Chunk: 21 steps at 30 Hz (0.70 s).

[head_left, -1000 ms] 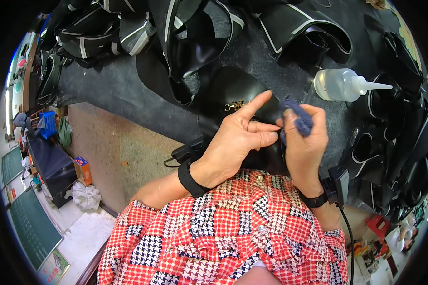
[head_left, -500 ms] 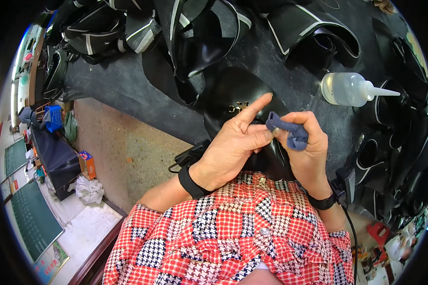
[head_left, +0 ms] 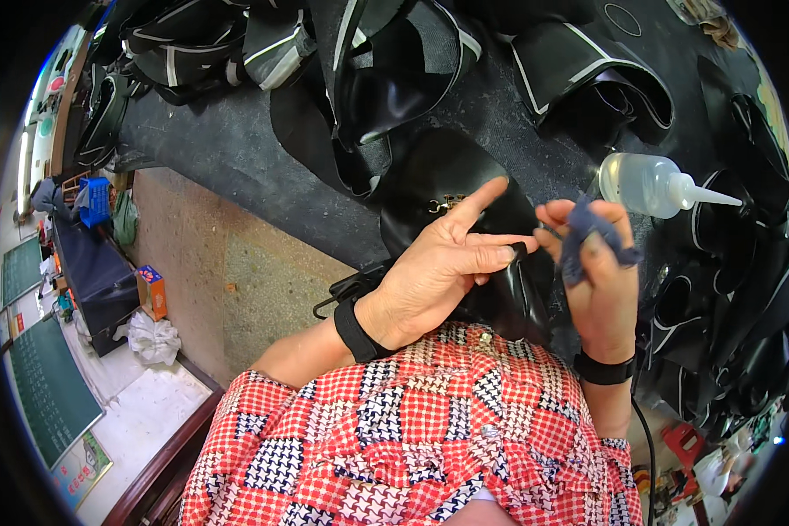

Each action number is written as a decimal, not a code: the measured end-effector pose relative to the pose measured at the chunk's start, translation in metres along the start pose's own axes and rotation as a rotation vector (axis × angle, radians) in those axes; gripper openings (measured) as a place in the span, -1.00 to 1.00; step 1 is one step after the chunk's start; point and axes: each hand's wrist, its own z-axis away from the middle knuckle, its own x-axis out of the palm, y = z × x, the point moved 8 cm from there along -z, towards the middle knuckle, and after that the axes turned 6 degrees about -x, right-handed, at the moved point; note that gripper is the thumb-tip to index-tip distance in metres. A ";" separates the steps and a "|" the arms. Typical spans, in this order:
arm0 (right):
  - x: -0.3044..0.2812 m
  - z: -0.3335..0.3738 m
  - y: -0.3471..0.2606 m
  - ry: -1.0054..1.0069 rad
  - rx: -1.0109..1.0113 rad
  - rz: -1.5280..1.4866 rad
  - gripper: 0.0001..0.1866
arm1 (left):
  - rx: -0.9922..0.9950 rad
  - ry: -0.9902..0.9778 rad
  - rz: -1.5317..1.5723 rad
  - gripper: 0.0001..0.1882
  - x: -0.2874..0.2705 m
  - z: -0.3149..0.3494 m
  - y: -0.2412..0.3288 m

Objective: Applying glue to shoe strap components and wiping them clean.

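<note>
A glossy black leather piece [head_left: 430,167] with a small gold-coloured metal emblem [head_left: 450,203] lies in front of me, its near part folded up by my body. My left hand [head_left: 434,276] pinches an edge of that leather between thumb and a finger, while the index finger points away over it. To its right, my right hand [head_left: 603,294] holds a crumpled dark blue cloth [head_left: 587,235], apart from the leather. The cloth and those fingertips are somewhat blurred. Just beyond the right hand, a translucent squeeze bottle [head_left: 644,184] with a pointed nozzle lies on its side.
The dark work table [head_left: 210,149] carries several black leather pieces with pale edge strips, including a curved one [head_left: 592,74] at the far right. More black pieces [head_left: 728,280] crowd the right side. Lower left are an orange box [head_left: 152,292] and a white plastic bag [head_left: 153,339].
My right hand has drawn away to the right from my left fingertips, taking the blue cloth along. The left hand keeps its pinch on the leather. The whole view has shifted slightly.
</note>
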 end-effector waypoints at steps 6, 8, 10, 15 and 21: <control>0.031 0.002 0.008 -0.186 -0.141 0.614 -0.76 | 0.022 -0.040 -0.062 -0.22 0.000 0.000 -0.001; 0.033 0.003 -0.004 -0.006 -0.297 0.896 -0.74 | 0.154 -0.009 -0.370 -0.22 0.011 0.007 0.012; 0.028 -0.002 -0.006 0.038 -0.298 0.991 -0.75 | 0.176 0.003 -0.533 -0.22 0.025 0.009 0.008; 0.051 0.011 -0.051 -0.053 -0.648 1.032 -0.73 | 0.118 0.062 -0.544 -0.25 0.011 0.005 0.004; -0.069 0.028 -0.036 0.475 -0.229 -0.036 -0.82 | 0.252 0.079 -0.499 -0.27 0.029 0.010 0.037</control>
